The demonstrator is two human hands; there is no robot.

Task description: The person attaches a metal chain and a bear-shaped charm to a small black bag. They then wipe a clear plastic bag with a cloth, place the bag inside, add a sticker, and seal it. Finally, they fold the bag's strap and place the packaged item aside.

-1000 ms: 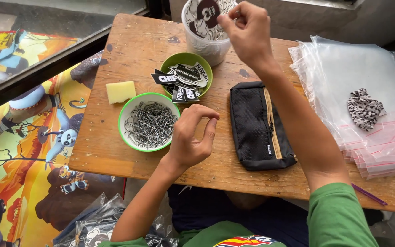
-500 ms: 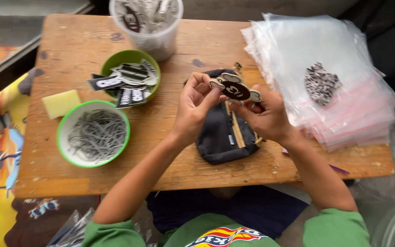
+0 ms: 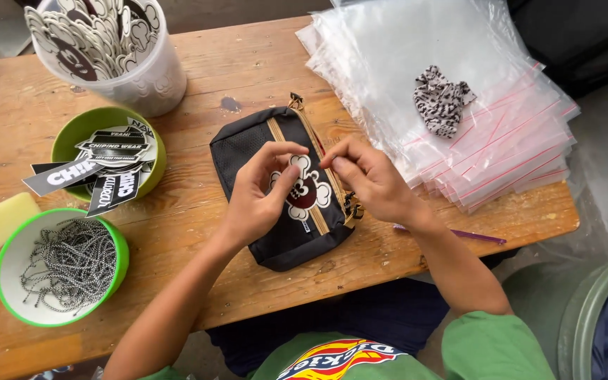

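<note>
Centrally, left hand point(image 3: 258, 193) and right hand point(image 3: 371, 179), grips both pinched on skull tag point(image 3: 309, 190) over black pouch point(image 3: 248, 151).

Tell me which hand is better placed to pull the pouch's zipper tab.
Right, probably. The right hand sits nearest the zipper pull at the black pouch's edge, pinching the skull tag just beside it. The left hand holds the tag's other side, further from the pull.

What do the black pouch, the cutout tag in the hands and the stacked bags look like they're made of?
Black pouch: soft woven fabric, probably nylon, matte, with a mesh panel and a tan zipper.
Cutout tag: flat stiff piece, likely rubber or card, with a white edge and dark red centre; both the left hand and right hand pinch it.
Stacked bags: thin clear glossy plastic with red seal lines.
</note>
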